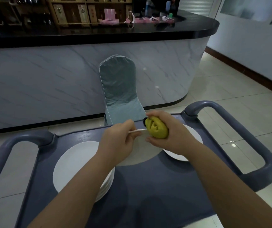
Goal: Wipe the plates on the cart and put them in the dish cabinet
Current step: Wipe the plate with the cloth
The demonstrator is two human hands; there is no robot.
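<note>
Mid-frame, the left hand point(118, 142) pinches the rim of a plain round white plate point(138, 153), held above the blue-grey plastic cart point(148, 186). The right hand point(176, 139) grips a bunched yellow-green cloth point(156, 130) at that rim. A stack of matching white plates point(76, 163) rests on the cart, lower left.

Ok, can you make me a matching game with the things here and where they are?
Things: 1 yellow cloth; 2 stack of plates; 3 chair; 4 raised plate.
Places: A beside the counter; B in the left hand; C in the right hand; D on the cart's left side.
Pairs: 1-C, 2-D, 3-A, 4-B.
</note>
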